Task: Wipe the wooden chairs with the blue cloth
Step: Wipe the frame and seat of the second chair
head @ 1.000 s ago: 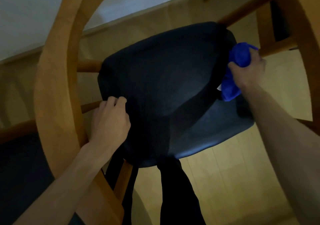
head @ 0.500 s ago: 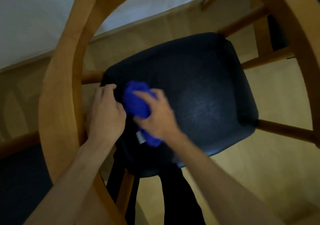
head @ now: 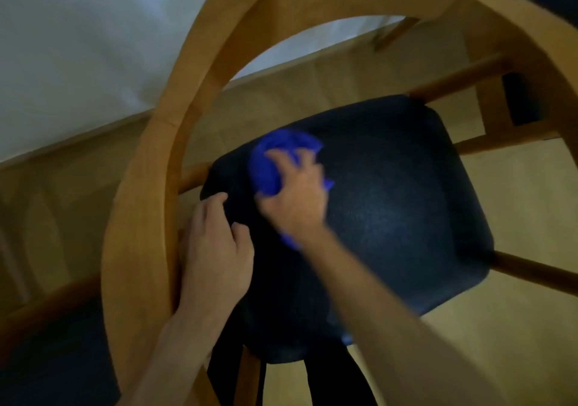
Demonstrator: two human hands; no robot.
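A wooden chair with a curved backrest rail (head: 147, 192) and a dark padded seat (head: 406, 205) fills the view from above. My right hand (head: 297, 196) grips the bunched blue cloth (head: 272, 161) and presses it on the far left part of the seat; the hand is motion-blurred. My left hand (head: 215, 249) rests on the seat's left edge beside the rail, its fingers curled over the edge.
A second dark seat (head: 47, 358) lies at the lower left beyond the rail. Wooden stretchers (head: 531, 274) run out from the seat on the right. Light wooden floor (head: 500, 343) lies below, with a white wall (head: 78, 45) and baseboard at the top left.
My right hand swept the cloth from the seat's right edge across to its left part, then slightly further away from me. My left hand stayed on the seat's left edge.
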